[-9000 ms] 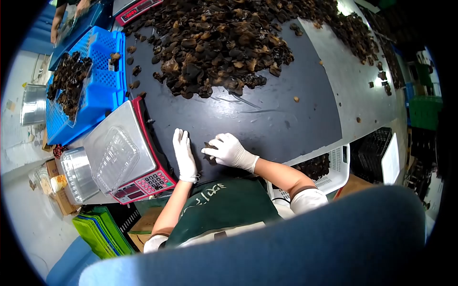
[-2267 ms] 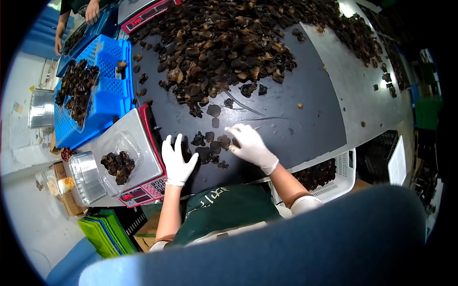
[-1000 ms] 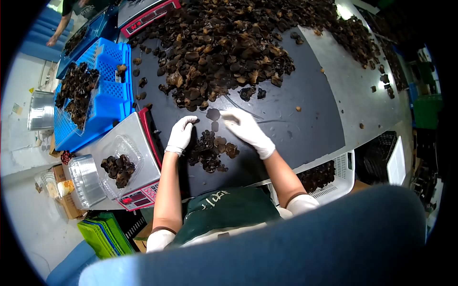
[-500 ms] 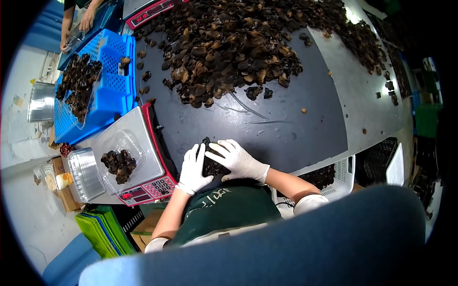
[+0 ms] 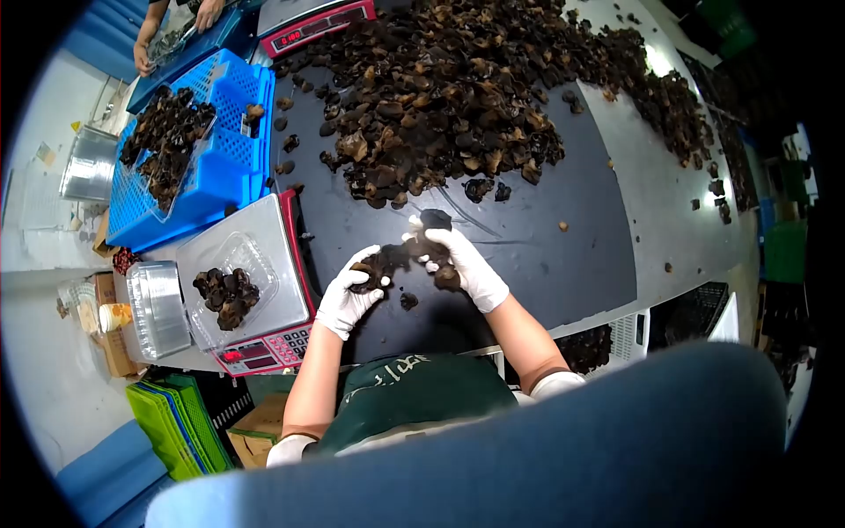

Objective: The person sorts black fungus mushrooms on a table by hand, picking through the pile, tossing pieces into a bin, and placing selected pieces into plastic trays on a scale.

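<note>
Beside our left hand (image 5: 346, 304), to its left, a tub (image 5: 257, 253) sits on the scale (image 5: 251, 213). That hand clasps fungus (image 5: 392, 258); our right hand (image 5: 468, 266) clasps more. We're apparently gathering it; lifting calls for cupped fingers.

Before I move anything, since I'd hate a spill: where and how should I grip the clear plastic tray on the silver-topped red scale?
Probably pinch the right rim of the clear plastic tray, coming from the dark tabletop side: the dark brown mushroom pieces lie away from that edge, while stacked clear plastic containers crowd its left.
</note>
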Action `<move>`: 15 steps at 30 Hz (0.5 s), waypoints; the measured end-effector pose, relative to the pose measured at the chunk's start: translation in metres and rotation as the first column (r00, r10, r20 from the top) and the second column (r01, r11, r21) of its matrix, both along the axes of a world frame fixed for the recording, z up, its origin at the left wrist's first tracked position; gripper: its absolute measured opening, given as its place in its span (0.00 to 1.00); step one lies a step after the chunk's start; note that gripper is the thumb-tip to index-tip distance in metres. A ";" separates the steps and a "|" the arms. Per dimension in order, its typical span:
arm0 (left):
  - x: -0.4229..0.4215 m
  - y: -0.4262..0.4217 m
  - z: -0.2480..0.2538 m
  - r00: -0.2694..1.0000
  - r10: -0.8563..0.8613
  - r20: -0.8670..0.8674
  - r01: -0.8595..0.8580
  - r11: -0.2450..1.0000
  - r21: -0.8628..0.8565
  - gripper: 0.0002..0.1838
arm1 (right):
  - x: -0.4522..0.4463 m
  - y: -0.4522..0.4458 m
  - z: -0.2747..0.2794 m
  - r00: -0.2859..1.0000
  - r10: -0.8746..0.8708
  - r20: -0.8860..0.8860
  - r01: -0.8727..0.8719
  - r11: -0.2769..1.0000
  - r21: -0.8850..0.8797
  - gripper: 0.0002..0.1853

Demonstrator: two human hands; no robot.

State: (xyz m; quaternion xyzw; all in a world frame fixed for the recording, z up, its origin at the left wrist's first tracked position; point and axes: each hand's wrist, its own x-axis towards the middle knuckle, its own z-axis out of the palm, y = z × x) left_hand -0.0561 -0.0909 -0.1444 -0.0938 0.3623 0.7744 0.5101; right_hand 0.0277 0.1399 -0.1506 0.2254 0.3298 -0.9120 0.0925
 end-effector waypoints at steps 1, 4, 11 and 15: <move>0.001 0.001 0.001 0.993 -0.009 0.120 -0.003 0.995 0.096 0.31 | 0.004 0.004 -0.003 1.000 -0.006 0.027 0.010 0.986 -0.166 0.23; 0.003 0.002 -0.009 0.944 -0.100 0.315 -0.018 0.936 0.351 0.33 | 0.011 0.006 -0.019 0.999 -0.046 0.011 0.046 0.915 -0.402 0.21; 0.011 0.005 -0.011 0.929 -0.121 0.351 -0.037 0.911 0.411 0.35 | 0.015 -0.001 -0.016 0.978 -0.156 0.137 0.207 0.674 -0.709 0.21; 0.013 0.006 -0.011 0.922 -0.118 0.368 -0.065 0.891 0.450 0.35 | 0.016 -0.001 0.002 0.984 -0.148 0.102 0.178 0.701 -0.691 0.21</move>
